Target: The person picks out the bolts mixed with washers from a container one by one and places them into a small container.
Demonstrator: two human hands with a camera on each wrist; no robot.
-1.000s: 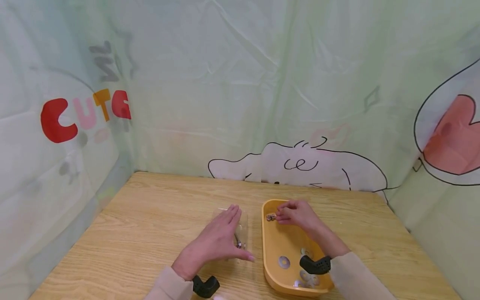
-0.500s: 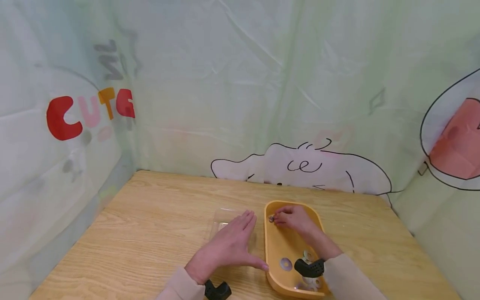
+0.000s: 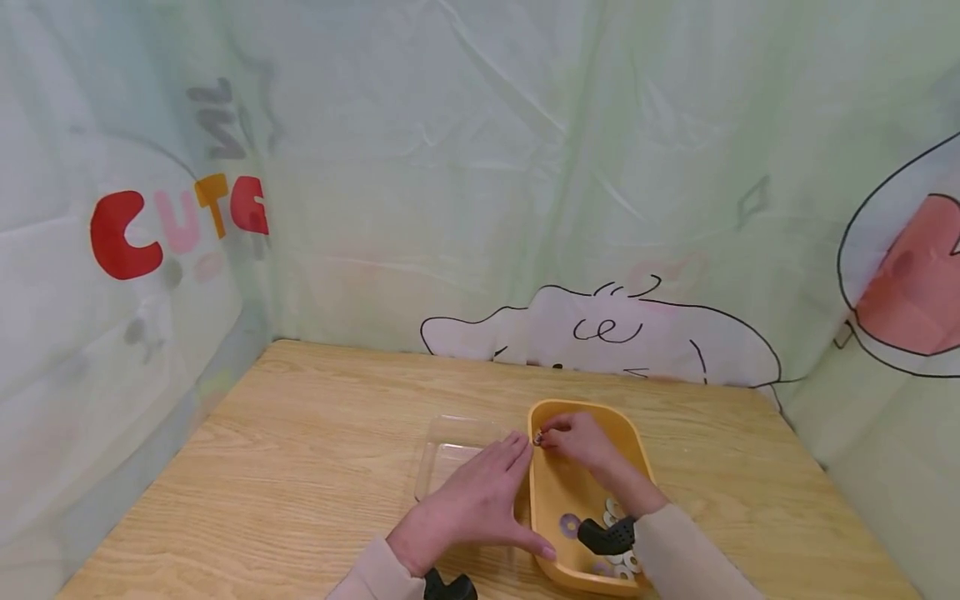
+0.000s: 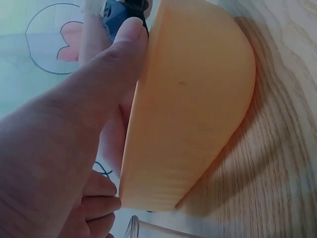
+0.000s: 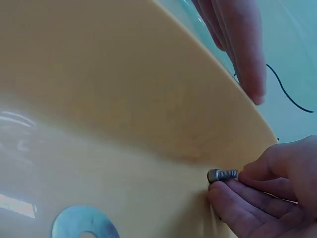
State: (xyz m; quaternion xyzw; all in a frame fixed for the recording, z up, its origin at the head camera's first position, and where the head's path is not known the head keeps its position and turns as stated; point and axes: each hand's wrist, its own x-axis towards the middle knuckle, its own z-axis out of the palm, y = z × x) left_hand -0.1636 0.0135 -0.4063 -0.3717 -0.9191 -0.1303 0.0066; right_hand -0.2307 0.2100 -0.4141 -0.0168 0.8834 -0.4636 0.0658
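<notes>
My right hand (image 3: 581, 442) is inside the far-left corner of a yellow tray (image 3: 633, 433). Its thumb and fingers hold a small metal hex bolt (image 5: 223, 175), thread toward the thumb in the right wrist view. Fairly straight, the left hand (image 3: 480, 500) lies along the tray's left rim. Its fingertips touch the rim near the corner and its thumb (image 4: 130, 30) rests farther along it. Several flat metal washers (image 3: 570, 525) lie on the tray floor toward the near end. A clear plastic box (image 3: 435, 458) stands left of the tray, partly hidden by the left hand.
Everything stands on a wooden table (image 3: 300, 467). A printed curtain (image 3: 375, 208) hangs along the back and both sides. Black wrist devices (image 3: 607, 537) sit on both forearms, and the right one covers part of the washers.
The left hand has moved right, from over the clear box to the yellow tray's rim. The right hand has shifted slightly left into the tray's corner.
</notes>
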